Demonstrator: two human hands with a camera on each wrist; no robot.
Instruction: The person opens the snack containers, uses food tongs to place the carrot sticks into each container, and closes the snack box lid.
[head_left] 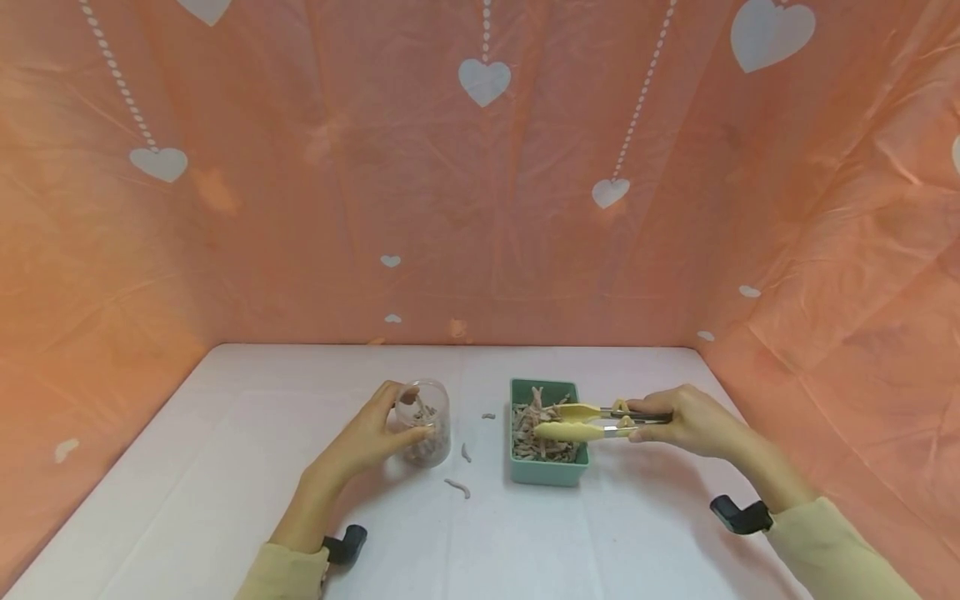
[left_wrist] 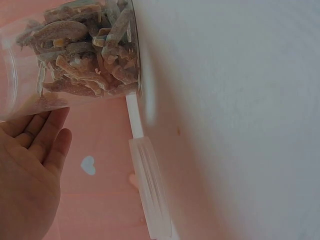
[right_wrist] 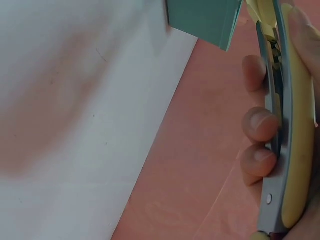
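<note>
My left hand (head_left: pixel 372 429) grips a clear jar (head_left: pixel 442 437) on the white table, with the thumb at its near side and fingers around the far side. Brown, strip-like dried pieces (left_wrist: pixel 82 55) partly fill the jar, whose mouth is uncovered. On the right, my right hand (head_left: pixel 693 421) holds a pair of yellow-tipped tongs (head_left: pixel 573 432) by the metal-and-yellow handles. The tongs' tips reach into a green rectangular container (head_left: pixel 550 473) heaped with similar brown pieces (head_left: pixel 528 446). Whether the tips pinch a piece is hard to tell.
Between jar and container lie a few loose pieces, one long piece (head_left: pixel 457 487) nearest me. A clear lid-like disc (left_wrist: pixel 150 190) lies on the table in the left wrist view. Orange cloth (head_left: pixel 480 208) with white hearts hangs behind and beside the table (head_left: pixel 262 467).
</note>
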